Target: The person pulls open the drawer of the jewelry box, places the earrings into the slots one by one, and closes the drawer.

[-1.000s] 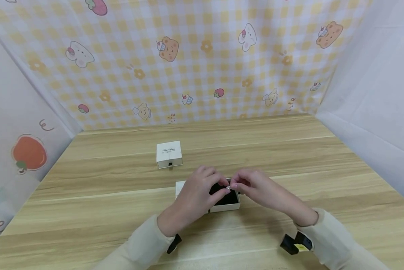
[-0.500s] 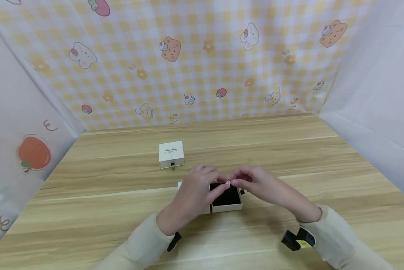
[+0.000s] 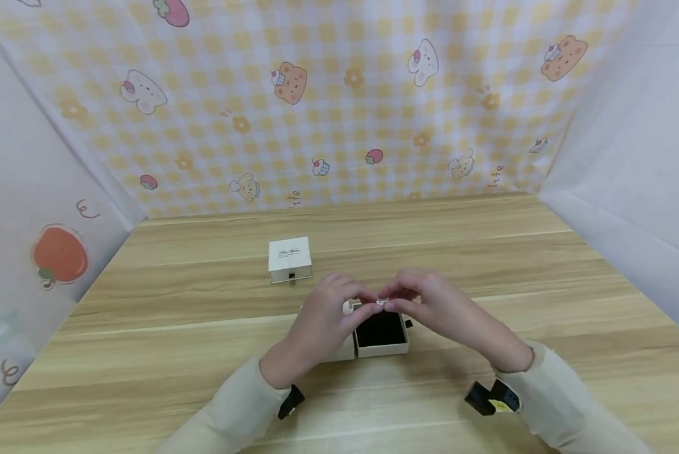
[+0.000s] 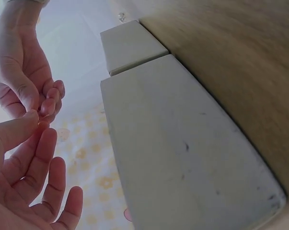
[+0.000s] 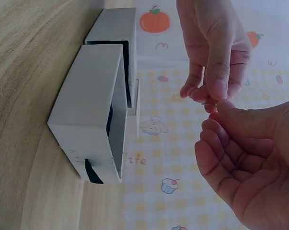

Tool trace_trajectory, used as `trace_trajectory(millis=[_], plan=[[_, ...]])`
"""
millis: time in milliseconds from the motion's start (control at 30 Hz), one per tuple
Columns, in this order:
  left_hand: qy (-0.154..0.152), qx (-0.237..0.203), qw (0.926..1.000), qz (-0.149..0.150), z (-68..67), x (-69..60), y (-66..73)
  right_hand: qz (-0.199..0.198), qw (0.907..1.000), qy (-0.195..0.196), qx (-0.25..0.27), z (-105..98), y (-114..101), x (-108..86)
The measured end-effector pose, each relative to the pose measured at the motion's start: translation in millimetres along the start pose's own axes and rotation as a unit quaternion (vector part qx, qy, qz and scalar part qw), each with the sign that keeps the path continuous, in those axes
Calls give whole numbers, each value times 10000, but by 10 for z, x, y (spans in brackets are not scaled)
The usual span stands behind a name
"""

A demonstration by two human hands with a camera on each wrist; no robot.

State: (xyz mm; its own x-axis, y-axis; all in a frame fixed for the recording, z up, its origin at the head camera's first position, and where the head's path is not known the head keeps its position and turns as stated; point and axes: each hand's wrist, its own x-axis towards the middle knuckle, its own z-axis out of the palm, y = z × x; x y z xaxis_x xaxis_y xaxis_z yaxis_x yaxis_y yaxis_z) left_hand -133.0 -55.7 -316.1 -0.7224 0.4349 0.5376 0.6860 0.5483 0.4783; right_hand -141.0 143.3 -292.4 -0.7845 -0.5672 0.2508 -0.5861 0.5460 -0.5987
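A tiny, sparkling piece of jewellery point(image 3: 382, 302) is pinched between my two hands; its exact kind is too small to tell. My left hand point(image 3: 329, 315) holds its left side between thumb and forefinger, and my right hand point(image 3: 430, 299) does likewise from the right. In the right wrist view a thin metal line point(image 5: 209, 103) shows at the fingertips. Below the hands stands a white drawer tray point(image 3: 382, 350) with a black lining, pulled out of its white box sleeve point(image 3: 342, 353). My left hand and forearm partly hide the sleeve.
Farther back and to the left stands a closed white box point(image 3: 290, 255) with black lettering and a small black tab. A black pull tab point(image 3: 409, 323) sticks out at the tray's right side. Behind the wooden table point(image 3: 487, 252) hangs a yellow checked cloth point(image 3: 339, 101).
Both hands have moved slightly away from me, carrying the jewellery from over the tray's middle to its far rim. More of the black lining shows. The view has shifted a little.
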Motion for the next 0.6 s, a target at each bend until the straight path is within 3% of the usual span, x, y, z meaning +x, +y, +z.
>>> trace_trajectory(millis=[333,600], plan=[[68,-137,9998,-109,6,-4,-8,-210,9983,435,-323,57,2,-6],[-12,-40,9999,-101,4,-9,-24,-451,9966,554,-414,81,31,-2]])
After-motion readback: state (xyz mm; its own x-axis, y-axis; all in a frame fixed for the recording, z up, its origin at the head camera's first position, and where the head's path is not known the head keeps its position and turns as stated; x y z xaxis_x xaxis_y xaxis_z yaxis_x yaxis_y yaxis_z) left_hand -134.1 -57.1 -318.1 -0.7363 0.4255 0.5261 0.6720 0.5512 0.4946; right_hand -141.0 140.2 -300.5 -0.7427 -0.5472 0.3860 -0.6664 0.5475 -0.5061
